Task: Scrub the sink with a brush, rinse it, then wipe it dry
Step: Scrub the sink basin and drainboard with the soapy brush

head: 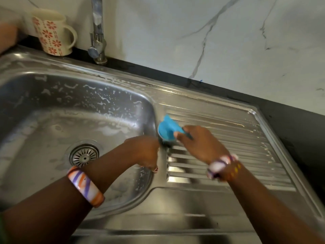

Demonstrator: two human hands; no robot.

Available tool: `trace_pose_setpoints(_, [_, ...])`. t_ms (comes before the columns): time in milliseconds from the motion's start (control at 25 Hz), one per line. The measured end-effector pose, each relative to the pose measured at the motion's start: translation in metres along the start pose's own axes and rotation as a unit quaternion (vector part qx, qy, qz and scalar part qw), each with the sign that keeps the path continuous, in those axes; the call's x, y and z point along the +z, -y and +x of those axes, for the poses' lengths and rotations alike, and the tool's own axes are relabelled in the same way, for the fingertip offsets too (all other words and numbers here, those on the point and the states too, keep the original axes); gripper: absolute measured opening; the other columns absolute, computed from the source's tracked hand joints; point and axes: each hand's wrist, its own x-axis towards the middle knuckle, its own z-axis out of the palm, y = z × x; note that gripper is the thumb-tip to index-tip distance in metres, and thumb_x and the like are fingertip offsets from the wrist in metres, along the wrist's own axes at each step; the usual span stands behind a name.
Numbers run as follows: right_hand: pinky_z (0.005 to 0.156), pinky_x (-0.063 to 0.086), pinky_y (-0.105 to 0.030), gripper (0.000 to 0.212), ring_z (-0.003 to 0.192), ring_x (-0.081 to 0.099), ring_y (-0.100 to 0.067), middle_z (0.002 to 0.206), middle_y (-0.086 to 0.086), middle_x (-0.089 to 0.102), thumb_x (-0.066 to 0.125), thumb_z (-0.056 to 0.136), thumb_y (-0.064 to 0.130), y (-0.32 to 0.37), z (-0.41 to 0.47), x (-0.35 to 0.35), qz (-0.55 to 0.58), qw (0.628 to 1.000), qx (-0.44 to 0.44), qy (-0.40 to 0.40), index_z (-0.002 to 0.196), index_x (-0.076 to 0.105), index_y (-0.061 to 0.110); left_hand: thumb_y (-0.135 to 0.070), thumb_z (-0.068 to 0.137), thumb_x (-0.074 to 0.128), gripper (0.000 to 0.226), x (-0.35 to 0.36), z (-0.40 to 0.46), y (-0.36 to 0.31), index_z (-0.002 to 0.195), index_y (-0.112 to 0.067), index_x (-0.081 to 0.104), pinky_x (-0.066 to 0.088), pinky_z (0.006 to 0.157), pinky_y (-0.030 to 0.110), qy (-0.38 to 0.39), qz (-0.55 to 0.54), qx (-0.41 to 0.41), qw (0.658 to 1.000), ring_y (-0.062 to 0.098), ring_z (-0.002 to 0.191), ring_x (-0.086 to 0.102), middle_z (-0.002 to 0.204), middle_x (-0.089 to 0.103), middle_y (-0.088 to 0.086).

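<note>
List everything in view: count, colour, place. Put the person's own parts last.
sink: one, steel, left half, soap streaks on its walls
drain: one, steel strainer, in the sink floor
drainboard: one, ribbed steel, right of the sink
brush: one, blue, on the drainboard's left edge beside the sink
tap: one, chrome, behind the sink
mug: one, cream with red flowers, on the counter left of the tap
counter: one, black, around the sink
wall: one, white marble with grey veins, behind the counter
left hand: one, striped bangle on the forearm, on the sink's right rim; grip unclear
right hand: one, beaded bracelet at the wrist, grips the brush
</note>
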Motion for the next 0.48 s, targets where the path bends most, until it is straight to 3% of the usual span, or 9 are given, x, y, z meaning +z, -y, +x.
trace_pose_setpoints(80, [0.052, 0.030, -0.028, 0.025, 0.059, 0.047, -0.012, 0.064, 0.007, 0.046, 0.043, 0.095, 0.040, 0.006, -0.020, 0.006, -0.008, 1.000, 0.008, -0.013, 0.076, 0.050, 0.025, -0.033, 0.082, 0.065, 0.030, 0.003, -0.003, -0.001, 0.064, -0.016, 0.048, 0.046, 0.075, 0.028, 0.003, 0.008, -0.010, 1.000, 0.010, 0.066, 0.050, 0.061, 0.046, -0.008])
trace_pose_setpoints(160, [0.061, 0.034, -0.029, 0.028, 0.076, 0.058, -0.025, 0.079, -0.004, 0.058, 0.041, 0.096, 0.038, 0.013, 0.020, 0.010, -0.033, 0.997, 0.032, -0.056, 0.094, 0.060, 0.017, -0.033, 0.082, 0.066, 0.032, 0.005, -0.006, -0.003, 0.060, -0.019, 0.047, 0.046, 0.073, 0.027, -0.006, -0.007, -0.033, 0.999, 0.007, 0.059, 0.049, 0.058, 0.049, -0.008])
trace_pose_setpoints(280, [0.072, 0.040, -0.030, 0.037, 0.098, 0.059, -0.034, 0.108, -0.017, 0.063, 0.041, 0.096, 0.034, 0.024, 0.083, 0.014, 0.039, 0.990, 0.117, -0.074, 0.112, 0.058, 0.006, -0.034, 0.080, 0.069, 0.022, 0.005, -0.014, -0.009, 0.083, -0.015, 0.058, 0.045, 0.075, 0.028, -0.049, -0.019, -0.074, 0.996, 0.013, 0.077, 0.055, 0.072, 0.050, -0.007])
trace_pose_setpoints(360, [0.061, 0.034, -0.024, 0.034, 0.092, 0.060, -0.031, 0.097, -0.015, 0.063, 0.043, 0.095, 0.034, 0.017, 0.062, 0.011, 0.051, 0.992, 0.107, -0.040, 0.106, 0.061, 0.007, -0.038, 0.080, 0.069, 0.033, 0.009, -0.019, -0.010, 0.101, -0.015, 0.059, 0.044, 0.074, 0.029, -0.078, -0.028, -0.099, 0.992, 0.016, 0.083, 0.052, 0.081, 0.048, -0.004])
trace_pose_setpoints(480, [0.052, 0.031, -0.026, 0.029, 0.066, 0.052, -0.017, 0.068, 0.005, 0.050, 0.042, 0.095, 0.040, 0.019, -0.055, 0.008, 0.023, 0.997, 0.077, 0.011, 0.075, 0.053, 0.023, -0.042, 0.080, 0.068, 0.043, 0.014, -0.022, -0.010, 0.111, -0.014, 0.056, 0.040, 0.071, 0.028, -0.102, -0.019, -0.129, 0.986, 0.017, 0.087, 0.053, 0.089, 0.054, -0.001])
